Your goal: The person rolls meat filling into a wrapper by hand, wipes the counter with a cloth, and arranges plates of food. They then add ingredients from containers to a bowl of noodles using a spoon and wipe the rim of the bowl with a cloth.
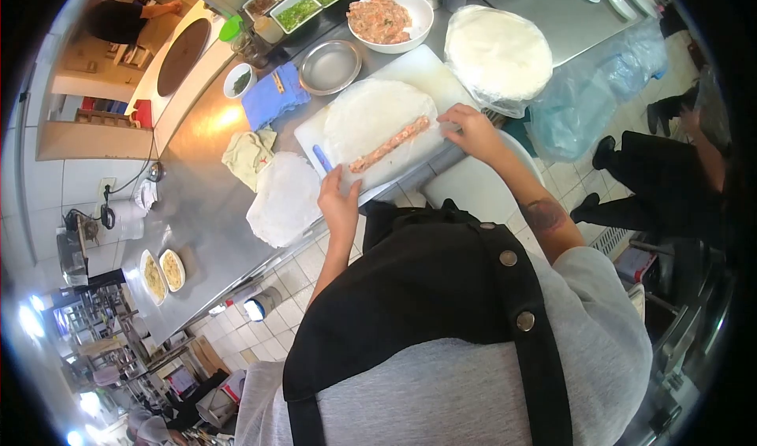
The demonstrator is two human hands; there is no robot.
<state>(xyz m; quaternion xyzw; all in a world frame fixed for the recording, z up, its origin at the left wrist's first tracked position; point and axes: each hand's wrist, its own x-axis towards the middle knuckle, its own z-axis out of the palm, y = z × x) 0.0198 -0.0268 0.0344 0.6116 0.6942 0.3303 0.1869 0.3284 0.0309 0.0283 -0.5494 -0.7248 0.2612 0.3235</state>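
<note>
A thin, round, pale wrapper sheet (pixel 374 107) lies on a white cutting board (pixel 315 126). Across its near part runs a narrow strip of pinkish minced filling (pixel 390 144). My left hand (pixel 339 208) pinches the sheet's near edge by the strip's left end. At the opposite end, my right hand (pixel 473 133) has its thumb and fingers closed on the sheet's right edge. A blue-handled utensil (pixel 322 157) rests on the board, just beyond my left fingers.
Beyond the board are a metal bowl (pixel 330 67), a white bowl of minced filling (pixel 380 20) and a blue cloth (pixel 272 97). Stacked wrappers (pixel 498 53) lie right; another pale sheet (pixel 285 199) lies left. A person in dark clothes (pixel 666 166) is at the right.
</note>
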